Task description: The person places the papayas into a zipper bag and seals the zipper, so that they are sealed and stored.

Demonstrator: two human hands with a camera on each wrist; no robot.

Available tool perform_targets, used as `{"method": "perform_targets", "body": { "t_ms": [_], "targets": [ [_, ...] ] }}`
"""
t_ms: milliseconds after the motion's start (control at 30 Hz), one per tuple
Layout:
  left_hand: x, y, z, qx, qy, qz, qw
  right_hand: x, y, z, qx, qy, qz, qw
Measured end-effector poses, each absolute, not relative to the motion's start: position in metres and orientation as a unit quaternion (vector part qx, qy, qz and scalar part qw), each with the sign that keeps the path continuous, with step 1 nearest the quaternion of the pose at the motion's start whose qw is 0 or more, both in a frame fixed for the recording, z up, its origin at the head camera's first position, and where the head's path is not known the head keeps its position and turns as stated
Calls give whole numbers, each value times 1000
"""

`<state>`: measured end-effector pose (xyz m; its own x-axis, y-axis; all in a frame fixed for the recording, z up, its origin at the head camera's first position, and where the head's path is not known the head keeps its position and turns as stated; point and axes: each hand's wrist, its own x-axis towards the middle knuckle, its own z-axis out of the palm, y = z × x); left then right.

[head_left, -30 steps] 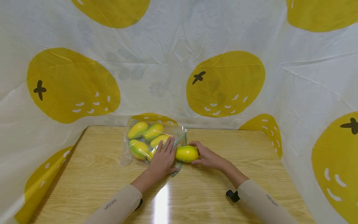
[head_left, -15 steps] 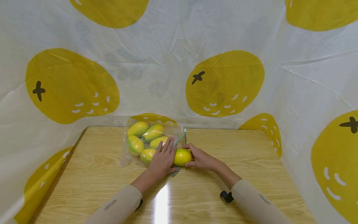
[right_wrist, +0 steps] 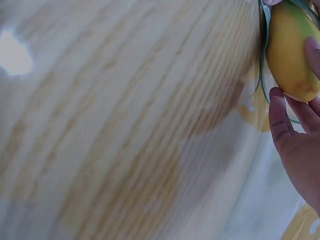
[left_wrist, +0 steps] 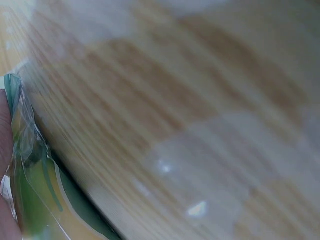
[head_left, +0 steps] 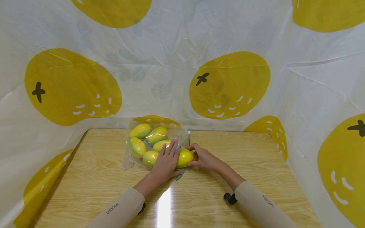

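A clear zip bag (head_left: 128,163) lies flat on the table with several yellow-green mangoes (head_left: 138,147) inside. Its green-edged mouth (head_left: 183,140) faces right. My left hand (head_left: 166,163) rests on the bag near the mouth, fingers stretched out and spread. At the mouth, another mango (head_left: 184,158) sits partly behind the left fingers. My right hand (head_left: 206,159) holds this mango by its right end, thumb on the near side and fingers on the far side. The right wrist view shows the mango (right_wrist: 291,52) between the green strips of the mouth.
The wood-grain table (head_left: 251,152) ends at the back against a white cloth (head_left: 159,88) printed with large yellow fruit. The cloth also hangs along both sides. A black wrist device (head_left: 229,199) shows at the right sleeve.
My right hand has pushed its mango leftward into the bag's mouth, and the mangoes at the bag's lower left have shifted left. The left hand has stayed in place.
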<state>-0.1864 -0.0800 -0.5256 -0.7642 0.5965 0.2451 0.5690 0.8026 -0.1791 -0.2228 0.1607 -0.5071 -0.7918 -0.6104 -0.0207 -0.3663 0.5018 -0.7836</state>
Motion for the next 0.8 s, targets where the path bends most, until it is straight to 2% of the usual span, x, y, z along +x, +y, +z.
{"method": "perform_targets", "body": {
  "t_ms": [200,533,800],
  "targets": [
    [-186,-80,-526,-309,-939,56,141,-228,154,-509,-289,852,-416,135],
    [-188,-77,-528,-304,-942,46,132,-236,144,-511,-215,870,-426,121],
    [-186,-78,-527,-303,-941,59,137,-236,140,-513,-196,862,-457,101]
  ]
}}
